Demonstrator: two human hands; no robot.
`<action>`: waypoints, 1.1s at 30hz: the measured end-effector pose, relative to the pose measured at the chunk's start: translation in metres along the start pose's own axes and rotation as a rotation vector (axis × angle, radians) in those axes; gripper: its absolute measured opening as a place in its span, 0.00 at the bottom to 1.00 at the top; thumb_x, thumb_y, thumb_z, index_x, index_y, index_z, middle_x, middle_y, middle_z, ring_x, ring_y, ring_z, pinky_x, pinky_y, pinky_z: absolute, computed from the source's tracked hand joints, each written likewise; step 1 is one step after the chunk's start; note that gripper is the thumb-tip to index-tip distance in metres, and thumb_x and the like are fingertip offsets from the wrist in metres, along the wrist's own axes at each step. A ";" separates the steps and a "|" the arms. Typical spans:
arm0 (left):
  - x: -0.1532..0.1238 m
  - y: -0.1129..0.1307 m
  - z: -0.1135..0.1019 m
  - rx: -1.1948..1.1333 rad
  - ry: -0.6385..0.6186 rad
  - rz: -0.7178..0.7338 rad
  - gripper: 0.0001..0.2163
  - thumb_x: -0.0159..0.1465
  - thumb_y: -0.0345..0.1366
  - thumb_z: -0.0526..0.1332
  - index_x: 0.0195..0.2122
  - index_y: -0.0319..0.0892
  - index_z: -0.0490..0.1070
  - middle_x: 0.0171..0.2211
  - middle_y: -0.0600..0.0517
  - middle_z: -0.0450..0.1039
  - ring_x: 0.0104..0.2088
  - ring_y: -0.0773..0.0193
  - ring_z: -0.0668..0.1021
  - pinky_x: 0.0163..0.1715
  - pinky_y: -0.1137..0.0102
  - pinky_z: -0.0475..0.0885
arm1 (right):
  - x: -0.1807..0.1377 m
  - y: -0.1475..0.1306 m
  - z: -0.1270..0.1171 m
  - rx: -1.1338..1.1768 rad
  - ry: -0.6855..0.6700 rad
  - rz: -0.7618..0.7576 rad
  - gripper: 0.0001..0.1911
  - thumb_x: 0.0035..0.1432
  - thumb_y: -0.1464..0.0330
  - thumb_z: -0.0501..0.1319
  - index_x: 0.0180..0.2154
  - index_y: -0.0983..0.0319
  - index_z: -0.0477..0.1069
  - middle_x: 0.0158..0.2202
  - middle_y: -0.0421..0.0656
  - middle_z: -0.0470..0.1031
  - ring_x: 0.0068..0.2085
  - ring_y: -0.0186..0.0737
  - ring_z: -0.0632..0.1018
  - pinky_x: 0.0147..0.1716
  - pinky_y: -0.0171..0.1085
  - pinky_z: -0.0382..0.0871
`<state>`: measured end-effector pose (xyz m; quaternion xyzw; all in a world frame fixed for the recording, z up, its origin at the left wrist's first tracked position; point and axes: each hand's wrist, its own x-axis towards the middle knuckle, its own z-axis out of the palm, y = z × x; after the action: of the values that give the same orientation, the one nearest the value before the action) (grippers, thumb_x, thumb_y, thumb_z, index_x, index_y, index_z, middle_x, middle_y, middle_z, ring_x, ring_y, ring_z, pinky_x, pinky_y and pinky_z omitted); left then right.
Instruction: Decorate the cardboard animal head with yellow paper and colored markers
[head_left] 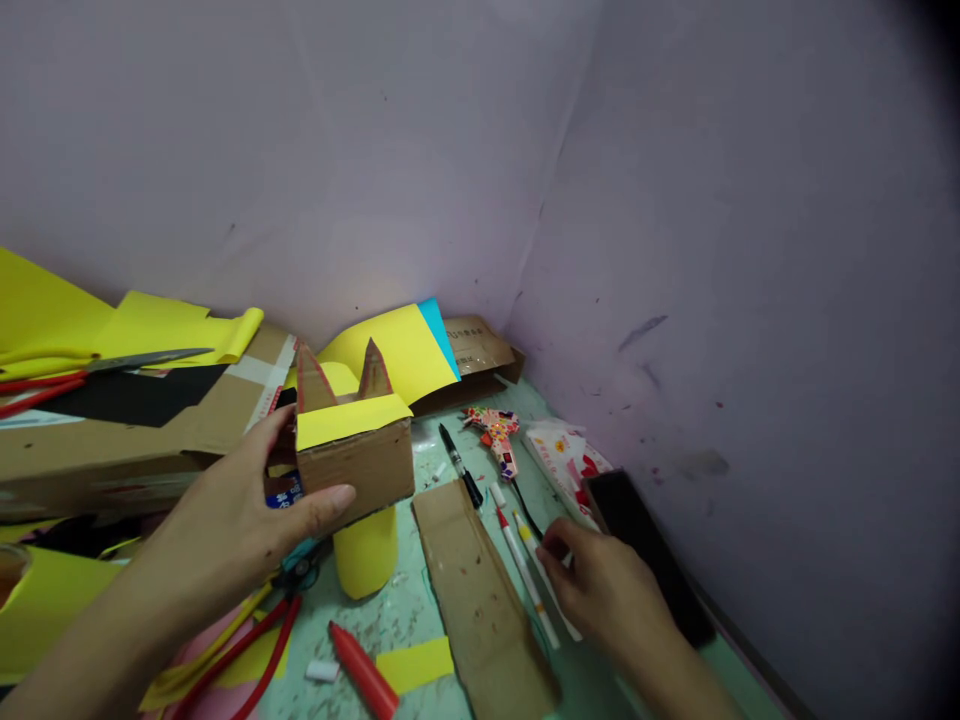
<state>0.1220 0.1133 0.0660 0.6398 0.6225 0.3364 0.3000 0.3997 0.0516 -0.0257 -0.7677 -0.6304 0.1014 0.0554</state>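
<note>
Left hand gripping one box, two cardboard triangles

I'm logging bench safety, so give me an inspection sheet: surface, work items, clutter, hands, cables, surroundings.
Surface: green table, dark specks.
Work items: box with two pointed pieces, yellow strip on top.
Clutter: two scissors, red marker, cardboard strip, yellow paper.
Hands: left hand grips box; right hand at yellow-tipped marker, contact unclear.
Cables: dark cord from glue gun towards right hand; far end unseen.
Surroundings: scuffed walls.
</note>
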 end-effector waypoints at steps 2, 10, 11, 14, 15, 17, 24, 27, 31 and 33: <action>-0.001 0.001 0.001 -0.023 0.004 -0.003 0.28 0.52 0.49 0.63 0.53 0.44 0.63 0.46 0.47 0.76 0.45 0.47 0.77 0.41 0.61 0.72 | 0.000 0.001 0.010 -0.025 -0.019 0.000 0.07 0.56 0.70 0.55 0.30 0.60 0.72 0.28 0.44 0.78 0.30 0.44 0.78 0.24 0.34 0.53; 0.003 -0.020 0.002 -0.140 -0.034 -0.039 0.40 0.51 0.47 0.64 0.63 0.43 0.50 0.58 0.40 0.65 0.51 0.44 0.74 0.52 0.49 0.66 | 0.005 0.006 0.033 0.051 -0.027 -0.034 0.07 0.55 0.73 0.53 0.31 0.60 0.70 0.29 0.45 0.77 0.30 0.44 0.78 0.25 0.34 0.57; 0.003 -0.021 0.002 -0.133 -0.022 -0.036 0.40 0.51 0.47 0.64 0.63 0.43 0.50 0.58 0.39 0.65 0.51 0.44 0.74 0.53 0.48 0.65 | 0.006 0.006 0.033 0.055 -0.034 -0.028 0.07 0.55 0.73 0.53 0.31 0.60 0.69 0.29 0.45 0.77 0.30 0.44 0.78 0.25 0.34 0.57; 0.003 -0.019 0.001 -0.143 -0.028 -0.017 0.37 0.52 0.46 0.64 0.61 0.44 0.53 0.58 0.41 0.65 0.52 0.44 0.73 0.53 0.49 0.65 | 0.008 0.006 0.030 0.075 -0.057 -0.018 0.08 0.56 0.72 0.52 0.30 0.60 0.69 0.29 0.45 0.77 0.30 0.43 0.77 0.25 0.34 0.57; 0.003 -0.017 0.001 -0.142 -0.048 -0.018 0.36 0.52 0.46 0.64 0.61 0.44 0.54 0.58 0.41 0.66 0.52 0.45 0.73 0.53 0.49 0.65 | 0.008 0.005 0.030 0.083 -0.064 -0.020 0.08 0.56 0.72 0.52 0.30 0.60 0.69 0.29 0.45 0.76 0.30 0.43 0.77 0.26 0.34 0.57; 0.002 -0.014 -0.001 -0.152 -0.094 -0.022 0.36 0.52 0.45 0.64 0.60 0.44 0.53 0.57 0.41 0.66 0.52 0.45 0.73 0.54 0.50 0.65 | 0.008 0.006 0.030 0.090 -0.076 -0.032 0.08 0.57 0.72 0.51 0.31 0.60 0.69 0.29 0.45 0.76 0.30 0.42 0.77 0.26 0.34 0.58; 0.001 -0.014 0.001 -0.193 -0.052 -0.003 0.36 0.52 0.47 0.64 0.60 0.45 0.54 0.56 0.41 0.68 0.51 0.44 0.73 0.53 0.48 0.65 | 0.011 0.010 0.030 0.174 -0.042 -0.072 0.07 0.54 0.71 0.51 0.31 0.60 0.68 0.26 0.43 0.73 0.28 0.40 0.73 0.27 0.35 0.60; 0.002 -0.016 0.001 -0.234 -0.073 -0.009 0.37 0.52 0.46 0.64 0.61 0.44 0.52 0.58 0.41 0.66 0.52 0.45 0.73 0.54 0.49 0.65 | 0.010 0.006 0.011 0.432 0.051 -0.117 0.08 0.53 0.67 0.52 0.29 0.60 0.68 0.26 0.43 0.73 0.28 0.40 0.73 0.28 0.35 0.64; 0.004 -0.018 -0.002 -0.205 -0.133 -0.003 0.39 0.53 0.46 0.64 0.62 0.42 0.48 0.60 0.40 0.61 0.55 0.46 0.71 0.55 0.52 0.64 | 0.009 -0.010 -0.035 1.010 0.069 -0.162 0.11 0.51 0.62 0.58 0.35 0.58 0.75 0.30 0.45 0.77 0.30 0.41 0.76 0.27 0.35 0.69; 0.004 -0.017 -0.002 -0.156 -0.137 -0.019 0.39 0.53 0.47 0.64 0.62 0.41 0.49 0.59 0.39 0.63 0.53 0.46 0.72 0.54 0.53 0.65 | 0.012 -0.024 -0.058 1.309 -0.015 -0.223 0.13 0.51 0.61 0.60 0.36 0.58 0.77 0.24 0.44 0.76 0.23 0.40 0.74 0.21 0.36 0.68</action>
<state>0.1099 0.1180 0.0537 0.6301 0.5782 0.3367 0.3939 0.3923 0.0701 0.0348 -0.5048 -0.5147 0.4624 0.5161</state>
